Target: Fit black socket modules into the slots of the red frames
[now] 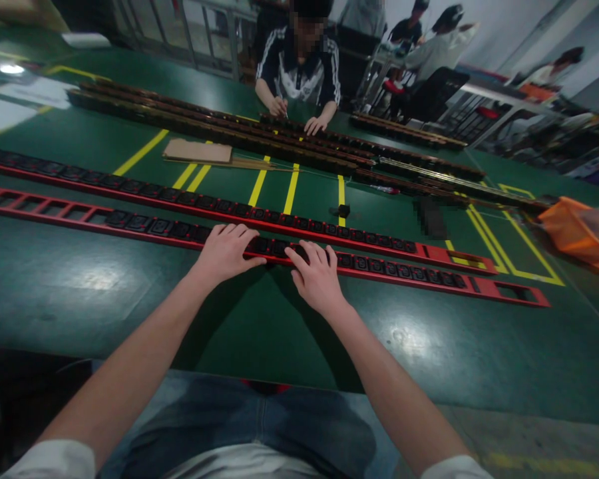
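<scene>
Green counter (259, 326), with nearer red rail (486, 287) across mid-frame. Left hand (227, 255) and right hand (317, 274) at centre, on its black sockets (278, 248), both with unclosed grip and spread fingers. Probably best to press squarely and evenly, steadying the near edge against tilt.

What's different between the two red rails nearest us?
The near rail has open slots toward its left; the far rail has black sockets there. In this view, the near rail's right end extends farther right than the far rail's. Both are red and carry rows of black sockets.
</scene>
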{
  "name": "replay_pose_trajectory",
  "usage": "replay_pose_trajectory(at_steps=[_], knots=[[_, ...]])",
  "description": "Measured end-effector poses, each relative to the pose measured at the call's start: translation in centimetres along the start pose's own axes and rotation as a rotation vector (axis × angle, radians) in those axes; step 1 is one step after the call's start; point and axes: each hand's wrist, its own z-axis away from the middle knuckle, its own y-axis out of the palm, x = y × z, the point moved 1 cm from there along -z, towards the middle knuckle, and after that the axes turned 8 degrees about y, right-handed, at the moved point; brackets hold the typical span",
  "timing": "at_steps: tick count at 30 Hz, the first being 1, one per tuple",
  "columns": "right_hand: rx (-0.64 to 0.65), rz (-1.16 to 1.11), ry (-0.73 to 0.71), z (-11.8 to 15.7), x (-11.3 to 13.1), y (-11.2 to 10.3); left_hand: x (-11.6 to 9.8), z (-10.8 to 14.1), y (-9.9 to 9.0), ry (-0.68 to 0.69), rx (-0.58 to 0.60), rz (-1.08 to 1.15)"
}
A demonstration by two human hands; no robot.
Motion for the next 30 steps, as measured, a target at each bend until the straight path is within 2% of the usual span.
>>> replay_pose_trajectory(at_steps=[8, 15, 20, 25, 30], knots=[[0.031, -0.002, 0.068, -0.6, 0.8, -0.3, -3.3, -1.7, -0.4, 0.165, -0.050, 0.088], [0.022, -0.005, 0.075, -0.8, 1.0, -0.2, -3.5, -2.7, -0.5, 0.019, 0.011, 0.155], [-0.019, -0.013, 0.058, -0.4, 0.8, 0.2, -3.6, -3.1, -1.1, -0.027, 0.059, 0.169], [-0.036, -0.044, 0.062, -0.2, 0.3, 0.7, -3.4, -3.2, -0.9, -0.077, 0.071, 0.192], [-0.043, -0.032, 0.064, -0.2, 0.2, 0.9, -3.5, -3.5, -0.8, -0.055, 0.110, 0.176]])
